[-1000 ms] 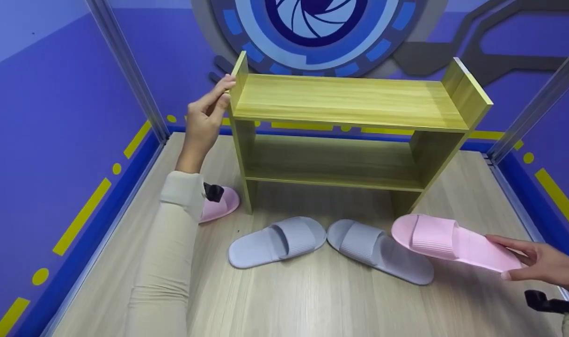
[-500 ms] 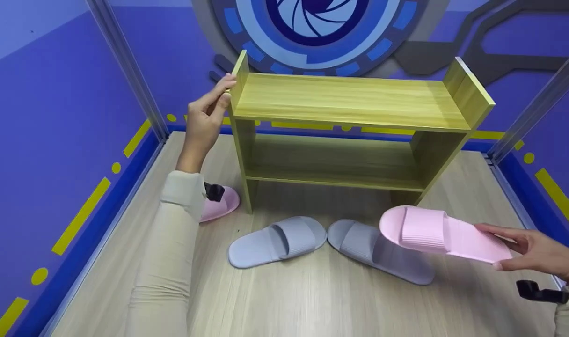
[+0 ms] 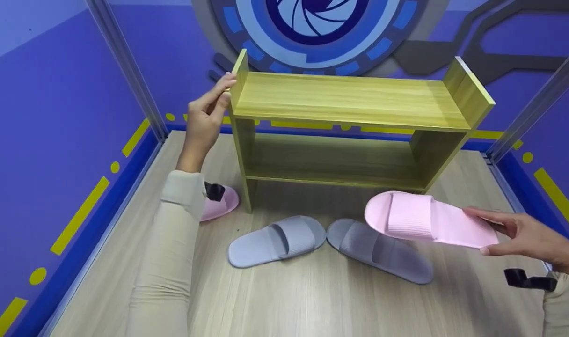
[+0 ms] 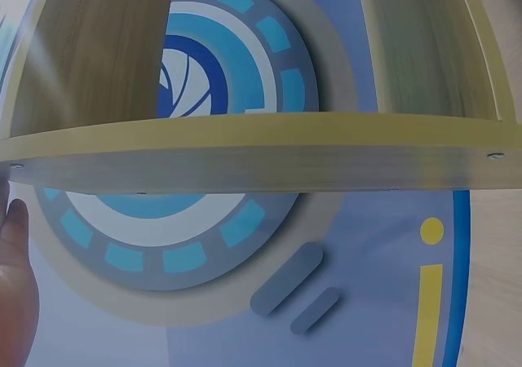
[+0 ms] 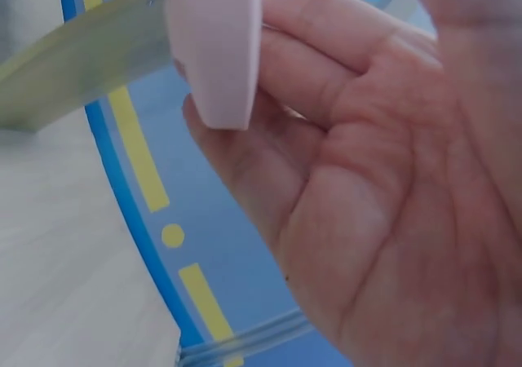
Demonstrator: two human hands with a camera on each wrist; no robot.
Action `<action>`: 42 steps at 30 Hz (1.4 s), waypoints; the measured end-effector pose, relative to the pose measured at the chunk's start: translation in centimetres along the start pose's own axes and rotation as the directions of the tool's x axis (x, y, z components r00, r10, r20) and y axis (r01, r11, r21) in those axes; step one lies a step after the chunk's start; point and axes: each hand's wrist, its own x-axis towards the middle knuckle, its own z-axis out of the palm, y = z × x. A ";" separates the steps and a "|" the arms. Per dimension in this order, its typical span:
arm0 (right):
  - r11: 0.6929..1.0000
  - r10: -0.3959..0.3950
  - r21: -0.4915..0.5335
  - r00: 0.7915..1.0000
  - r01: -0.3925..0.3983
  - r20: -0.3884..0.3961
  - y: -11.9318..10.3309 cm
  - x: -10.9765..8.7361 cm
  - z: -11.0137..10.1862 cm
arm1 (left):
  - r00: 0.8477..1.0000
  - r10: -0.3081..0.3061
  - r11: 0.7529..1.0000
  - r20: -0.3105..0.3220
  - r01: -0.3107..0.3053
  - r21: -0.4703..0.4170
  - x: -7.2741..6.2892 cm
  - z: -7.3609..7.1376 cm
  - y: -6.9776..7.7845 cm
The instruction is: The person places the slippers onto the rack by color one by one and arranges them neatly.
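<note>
L wall [image 3: 55, 154]: blue w/ yellow dashes; strip of wood-grain surface [image 3: 284, 299] btwn it and sleeve.
L hand [image 3: 203, 117]: thumb + fingers at front edge of shelf's L side panel, near top; can't tell if gripping or just resting.
Far-L pink slipper [image 3: 223, 206]: on surface, just outside shelf's L panel, partly hidden by sleeve/wrist cam.
L grey slipper [image 3: 266, 243]: flat in front of shelf, toe to R.
Wooden shelf [image 3: 336, 96]: two boards, raised side panels; gap under lower board faces front.
R grey slipper [image 3: 397, 262]: angled, toe to L, right by other grey toe; contact unclear.
Held pink slipper [image 3: 429, 220]: up off surface, over R grey, toe overlapping shelf's lower R corner in view; touch unclear.
R hand [image 3: 532, 238]: pinching its heel end, thumb vs fingers.
R wall [image 3: 563, 140]: apart from shelf's R panel, surface btwn.
</note>
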 end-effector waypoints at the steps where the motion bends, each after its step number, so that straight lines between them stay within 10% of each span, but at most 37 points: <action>1: 0.999 -0.032 0.016 0.999 0.032 -0.014 -0.2 0.1 0.0 | 1.000 0.006 1.000 0.002 -0.006 0.003 0.0 0.0 0.0; 9: 0.980 -0.190 0.049 0.977 0.195 -0.093 -2.4 0.4 -0.3 | 1.000 0.007 1.000 0.005 -0.007 -0.010 0.0 0.0 -0.1; 23: 0.874 -0.465 0.090 0.875 0.478 -0.136 -6.3 1.4 -1.8 | 1.000 0.021 1.000 0.002 -0.021 -0.009 0.0 0.0 0.0; 32: 0.844 -0.504 0.080 0.835 0.530 -0.220 -8.4 1.7 -2.9 | 1.000 0.008 1.000 -0.002 -0.008 -0.015 0.0 0.0 0.0; 42: 0.735 -0.577 0.224 0.764 0.640 -0.289 -9.5 2.0 -3.5 | 1.000 -0.020 1.000 -0.008 0.020 -0.005 0.0 0.1 0.0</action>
